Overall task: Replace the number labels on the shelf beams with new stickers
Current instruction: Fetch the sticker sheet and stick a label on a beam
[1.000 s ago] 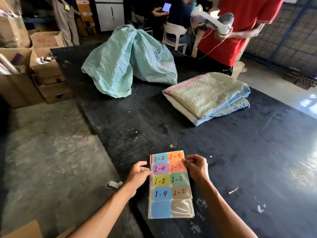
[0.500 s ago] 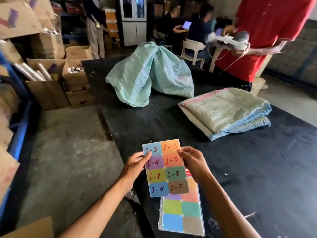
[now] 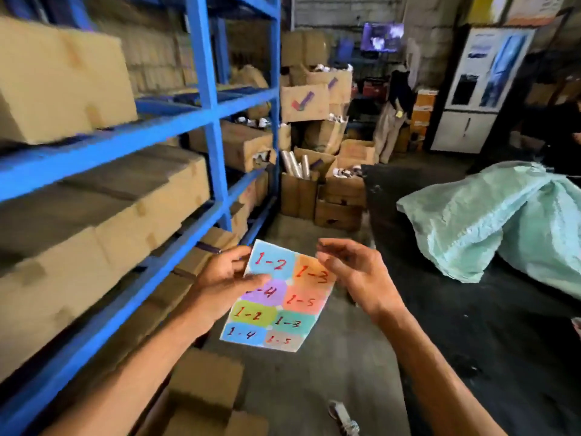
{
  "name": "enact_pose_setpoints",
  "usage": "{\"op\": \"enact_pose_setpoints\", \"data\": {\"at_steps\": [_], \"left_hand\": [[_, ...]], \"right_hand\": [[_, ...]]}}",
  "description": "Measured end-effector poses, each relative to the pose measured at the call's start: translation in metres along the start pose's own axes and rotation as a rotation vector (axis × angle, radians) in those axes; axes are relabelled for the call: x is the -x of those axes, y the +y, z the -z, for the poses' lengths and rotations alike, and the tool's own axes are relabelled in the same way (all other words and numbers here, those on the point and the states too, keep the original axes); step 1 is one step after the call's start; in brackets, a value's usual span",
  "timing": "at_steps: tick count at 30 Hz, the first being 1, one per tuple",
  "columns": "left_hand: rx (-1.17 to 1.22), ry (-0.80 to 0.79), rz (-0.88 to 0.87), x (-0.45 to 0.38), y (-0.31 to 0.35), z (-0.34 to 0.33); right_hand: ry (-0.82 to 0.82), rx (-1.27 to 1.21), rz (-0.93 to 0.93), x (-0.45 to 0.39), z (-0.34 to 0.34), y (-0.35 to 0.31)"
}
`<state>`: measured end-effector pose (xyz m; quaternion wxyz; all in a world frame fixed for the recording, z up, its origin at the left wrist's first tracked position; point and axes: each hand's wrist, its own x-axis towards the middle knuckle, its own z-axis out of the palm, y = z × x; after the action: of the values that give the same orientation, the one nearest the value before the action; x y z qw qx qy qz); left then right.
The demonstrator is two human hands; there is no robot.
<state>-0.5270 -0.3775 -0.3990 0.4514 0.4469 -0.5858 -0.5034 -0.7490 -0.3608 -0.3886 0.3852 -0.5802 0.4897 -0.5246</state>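
**Sticker sheet lifted off the table, now facing the rack**

A moment ago I was at the black table (image 3: 471, 325) with the sticker sheet (image 3: 276, 297) held just above a second sheet in a plastic sleeve; now my view has swung left to the blue shelf rack (image 3: 207, 121), the sheet has come away with me, and the sleeved sheet is out of sight.

My left hand (image 3: 224, 278) holds the sheet in the air over the floor, thumb on top across the purple "1-4" label, fingers curled behind the left edge. My right hand (image 3: 355, 275) hovers at the top right corner, fingers loosely bent and slightly apart; whether the fingertips touch the orange "1-3" label I cannot tell.

My thumb hides the first digit of the purple label. The picture is motion-blurred, so the cardboard boxes (image 3: 63, 77) on the shelves are soft, and any labels on the beams cannot be made out. The green woven sack (image 3: 490, 221) is cut off at the right edge.

The sheet's long axis runs away from me, tilted slightly, top end towards the rack, writing upright to me.
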Motion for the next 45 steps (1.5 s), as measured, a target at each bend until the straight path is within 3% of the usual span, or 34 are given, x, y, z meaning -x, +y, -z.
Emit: {"op": "enact_pose_setpoints", "data": {"at_steps": [4,6,14,17,19,21,27,34,38,45], "left_hand": [[-0.046,0.063,-0.028,0.031,0.035,0.095],[-0.053,0.089,-0.063,0.047,0.047,0.134],[-0.122,0.312,-0.113,0.125,0.079,0.262],[-0.326,0.524,-0.159,0.144,0.086,0.286],[-0.631,0.766,-0.224,0.155,0.089,0.293],[-0.768,0.847,-0.344,0.163,0.094,0.294],[-0.747,0.901,-0.456,0.167,0.105,0.300],[-0.676,0.886,-0.315,0.162,0.114,0.304],[-0.754,0.810,-0.280,0.159,0.125,0.300],[-0.924,0.844,-0.236,0.144,0.126,0.292]], "right_hand": [[-0.454,0.092,0.084,-0.039,-0.087,-0.053],[-0.593,0.098,0.132,-0.045,-0.128,-0.074],[-0.840,0.026,0.258,-0.044,-0.269,-0.140],[-0.917,0.022,0.288,-0.039,-0.304,-0.155],[-0.938,0.007,0.290,-0.036,-0.325,-0.164],[-0.933,-0.004,0.297,-0.034,-0.340,-0.172],[-0.942,-0.007,0.349,-0.032,-0.370,-0.197],[-0.985,0.048,0.399,-0.032,-0.378,-0.208],[-1.001,0.095,0.430,-0.038,-0.374,-0.207],[-0.880,0.280,0.647,-0.041,-0.373,-0.200]]}}
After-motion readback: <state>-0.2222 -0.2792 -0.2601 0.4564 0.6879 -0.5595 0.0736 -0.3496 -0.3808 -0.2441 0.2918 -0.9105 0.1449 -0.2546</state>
